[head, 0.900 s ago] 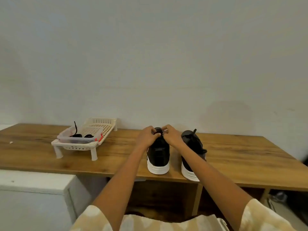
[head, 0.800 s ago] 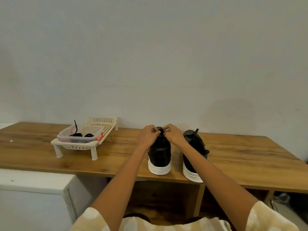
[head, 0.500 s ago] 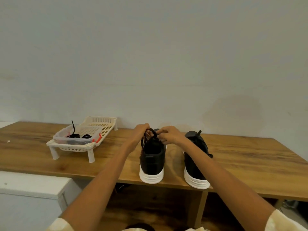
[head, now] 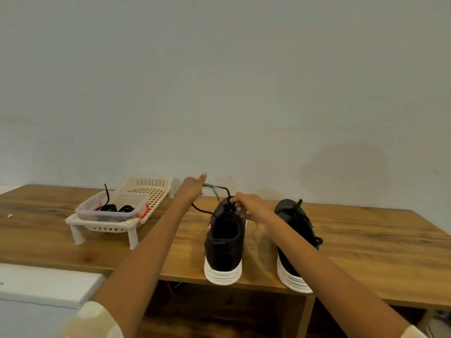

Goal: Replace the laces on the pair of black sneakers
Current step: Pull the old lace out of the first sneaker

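The left hand (head: 192,187) pinches one end of a thin black lace (head: 220,191), drawn out toward 11 o'clock. The right hand (head: 249,208) pinches the same lace at the top eyelets of the left sneaker (head: 224,240). Two black fabric sneakers with ribbed white soles stand heel-first on the woodgrain counter (head: 366,240); the right sneaker (head: 295,230) sits at 3 o'clock. At 9 o'clock, one cream slotted plastic rack (head: 102,224) carries one clear tub (head: 112,211) containing dark coiled laces (head: 114,208).
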